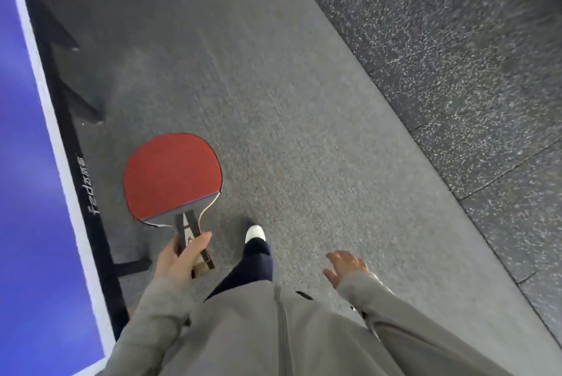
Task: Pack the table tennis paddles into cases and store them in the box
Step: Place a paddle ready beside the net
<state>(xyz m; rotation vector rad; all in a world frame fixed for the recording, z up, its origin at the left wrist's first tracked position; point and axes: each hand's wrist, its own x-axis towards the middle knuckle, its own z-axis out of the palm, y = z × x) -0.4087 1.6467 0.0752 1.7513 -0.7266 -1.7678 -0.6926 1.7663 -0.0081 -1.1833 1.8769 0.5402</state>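
head view: the left hand (178,261) is wrapped round the handle (186,228) of a red-faced table tennis paddle (171,176), thumb across the top and fingers curled under, low near the butt end. a second handle end seems to show beneath the first, so two paddles may be stacked in this one grip; i cannot tell for sure. the blade hangs forward over the grey floor mat (273,102), just beside the dark frame (70,138) of the blue table tennis table (24,193). the right hand (345,266) is empty, fingers loosely spread, out to the side. a white shoe (254,232) steps forward between the hands. no case or box is in view.

as i judge it, a hold so far down the handle gives little control of the blade, which could clip the table frame in passing. if two paddles are stacked, the lower could slide out. the seam where the mat meets the speckled flooring (456,71) could catch a foot.
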